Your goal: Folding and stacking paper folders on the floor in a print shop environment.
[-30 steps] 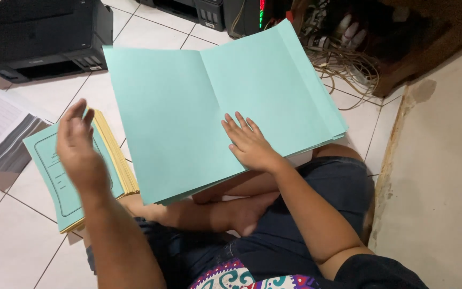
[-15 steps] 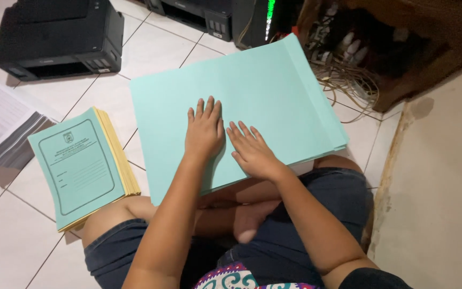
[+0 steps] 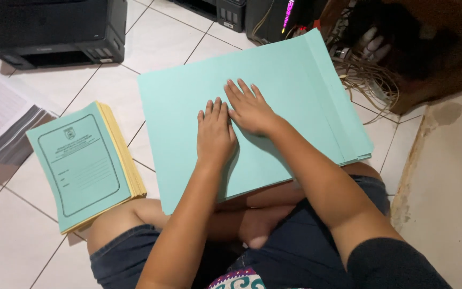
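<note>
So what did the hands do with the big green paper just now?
The left hand came off the booklet stack and moved right, landing flat on the green folder beside the right hand. The folder, open a second ago, is now folded shut, both palms pressing it. The stack and printer stayed put.
</note>
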